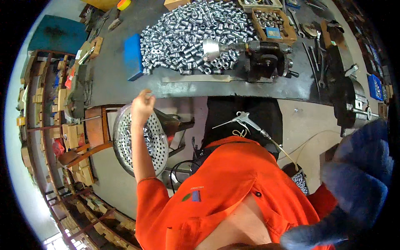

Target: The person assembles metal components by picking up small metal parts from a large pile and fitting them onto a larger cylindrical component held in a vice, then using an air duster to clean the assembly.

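Because the metal parts (191,37) are heaped loose on the tabletop (108,89), a knock could set the round ones rolling over its near edge. At the left, the heap touches a blue block (133,57), which might slide if pushed and let that side spill. The left hand (143,106) is by the near edge, above a perforated pan (157,125) where more parts lie; its fingers are curled, but I cannot tell whether they hold a part. If it does carry one, a loose pinch could drop it outside the pan's rim, and a forearm bumping that rim could tip the pan. On the right, a blurred blue shape (354,179) appears to be the gloved right hand; whether it is open or closed I cannot tell, and so near the camera it could hide mishaps on that side. Near the body, the air gun (248,121) trails a hose (285,154) that a knee might snag. A sleeve brushing the crank device (268,60) could jog the heap beside it.
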Available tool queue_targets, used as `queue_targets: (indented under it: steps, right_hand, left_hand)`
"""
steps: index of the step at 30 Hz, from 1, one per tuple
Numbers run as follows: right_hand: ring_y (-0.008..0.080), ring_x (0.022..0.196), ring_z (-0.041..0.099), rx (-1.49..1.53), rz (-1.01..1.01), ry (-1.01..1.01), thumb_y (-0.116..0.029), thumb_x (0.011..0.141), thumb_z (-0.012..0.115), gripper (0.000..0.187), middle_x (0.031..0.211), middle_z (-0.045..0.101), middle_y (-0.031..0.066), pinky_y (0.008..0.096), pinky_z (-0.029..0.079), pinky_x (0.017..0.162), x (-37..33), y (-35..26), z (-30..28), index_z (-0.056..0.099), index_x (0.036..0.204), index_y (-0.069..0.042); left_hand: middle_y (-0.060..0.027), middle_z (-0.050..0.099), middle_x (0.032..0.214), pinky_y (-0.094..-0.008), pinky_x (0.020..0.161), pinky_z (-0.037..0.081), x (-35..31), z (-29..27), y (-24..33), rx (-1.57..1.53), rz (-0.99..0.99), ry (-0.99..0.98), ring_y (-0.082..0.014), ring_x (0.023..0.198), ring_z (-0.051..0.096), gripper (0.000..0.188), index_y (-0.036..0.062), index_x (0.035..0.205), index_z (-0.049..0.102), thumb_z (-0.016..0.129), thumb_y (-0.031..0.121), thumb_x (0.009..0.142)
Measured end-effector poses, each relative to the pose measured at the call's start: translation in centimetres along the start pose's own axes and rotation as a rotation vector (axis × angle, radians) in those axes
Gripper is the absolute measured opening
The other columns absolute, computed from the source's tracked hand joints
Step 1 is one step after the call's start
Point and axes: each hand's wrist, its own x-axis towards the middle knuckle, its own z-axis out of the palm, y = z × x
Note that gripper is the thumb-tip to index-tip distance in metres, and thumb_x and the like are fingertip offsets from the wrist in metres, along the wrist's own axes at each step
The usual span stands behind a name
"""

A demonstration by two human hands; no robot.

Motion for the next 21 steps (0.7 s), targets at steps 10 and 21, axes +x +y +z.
queue_targets:
  steps: [10, 21]
  right_hand:
    - [0.0169, 0.065, 0.056, 0.001, 0.034, -0.001, -0.036, 0.061, 0.076, 0.059, 0.076, 0.058, 0.0055, 0.0285, 0.044, 0.060, -2.4, -0.6, -2.2, 0.056, 0.105, -0.004]
    - [0.0171, 0.057, 0.054, 0.002, 0.013, -0.005, -0.045, 0.059, 0.075, 0.062, 0.070, 0.055, 0.0051, 0.0283, 0.042, 0.053, -1.7, -1.5, -2.1, 0.055, 0.103, -0.006]
  left_hand:
    - [-0.0127, 0.060, 0.063, -0.0361, 0.055, 0.042, 0.5, 1.6, 2.9, -0.122, -0.017, -0.108, -0.0271, 0.057, 0.057, 0.025, 0.0028, 0.097, 0.059, 0.059, 0.020, 0.078]
    - [-0.0147, 0.064, 0.078, -0.0365, 0.061, 0.046, 3.6, 3.6, 6.9, -0.096, 0.218, -0.030, -0.0293, 0.066, 0.062, 0.022, 0.0027, 0.096, 0.060, 0.058, 0.017, 0.080]
